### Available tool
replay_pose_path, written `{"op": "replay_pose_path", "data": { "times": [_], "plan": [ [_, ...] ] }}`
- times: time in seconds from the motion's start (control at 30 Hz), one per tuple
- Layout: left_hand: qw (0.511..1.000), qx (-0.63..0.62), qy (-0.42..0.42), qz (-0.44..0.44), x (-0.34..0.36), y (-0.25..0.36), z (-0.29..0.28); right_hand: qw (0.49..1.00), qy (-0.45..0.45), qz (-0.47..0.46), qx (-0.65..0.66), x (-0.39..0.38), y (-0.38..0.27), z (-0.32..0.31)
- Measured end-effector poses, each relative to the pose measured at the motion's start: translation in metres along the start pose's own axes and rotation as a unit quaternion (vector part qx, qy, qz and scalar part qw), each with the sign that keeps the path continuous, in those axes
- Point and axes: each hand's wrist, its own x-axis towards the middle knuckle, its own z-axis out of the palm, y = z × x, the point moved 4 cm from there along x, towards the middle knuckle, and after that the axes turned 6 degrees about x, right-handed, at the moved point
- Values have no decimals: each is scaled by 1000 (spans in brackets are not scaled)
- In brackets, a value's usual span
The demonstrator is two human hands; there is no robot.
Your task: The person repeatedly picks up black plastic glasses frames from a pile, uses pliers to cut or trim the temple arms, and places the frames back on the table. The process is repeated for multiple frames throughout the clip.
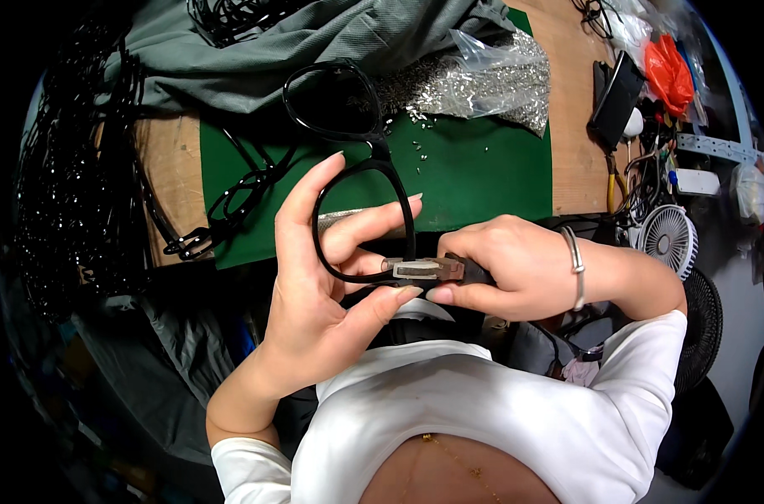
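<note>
My left hand (302, 290) holds a black eyeglass frame (380, 153) upright over the near edge of the green mat (499, 189). Its fingers reach around and through the lower rim, with the thumb pressed near the end corner. My right hand (520, 267) is closed around a pair of pliers (428, 269), its handles mostly hidden in the palm. The metal jaws lie at the frame's lower end, by my left thumb; whether they bite on anything there, I cannot tell.
A clear bag of small silver metal pieces (516, 80) lies on the mat, some spilled. Black frames (71, 168) pile up at left, more loose frames (235, 202) beside the mat. Grey cloth (231, 71) lies behind. Yellow-handled pliers (611, 189) and a white fan (669, 239) are at right.
</note>
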Motion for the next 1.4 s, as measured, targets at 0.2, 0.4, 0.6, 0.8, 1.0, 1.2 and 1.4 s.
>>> {"op": "replay_pose_path", "data": {
  "times": [0.2, 0.4, 0.6, 0.8, 1.0, 1.2, 1.4],
  "plan": [
    [999, 17, 40, -4, 6, -3, 5, 990, 115, -29, -79, 4, 12, 6],
    [999, 16, 29, -34, 13, -4, 3, 994, 110, 10, -10, 6, 40, -20],
    [996, -77, -33, 43, -3, -7, 1, 963, 254, -33, -83, 13, 71, -11],
    [999, 21, -11, 27, -38, -19, 10, 934, 315, -6, -171, 39, 75, -33],
    [977, -190, -31, -86, -42, -26, 9, 941, 282, 31, -186, 46, 76, -36],
    [973, -150, 37, -170, -25, -43, 8, 919, 292, -10, -264, 51, 74, -30],
    [991, -50, 108, -61, -24, -55, 17, 934, 342, -27, -100, 34, 56, -24]
  ]
}}
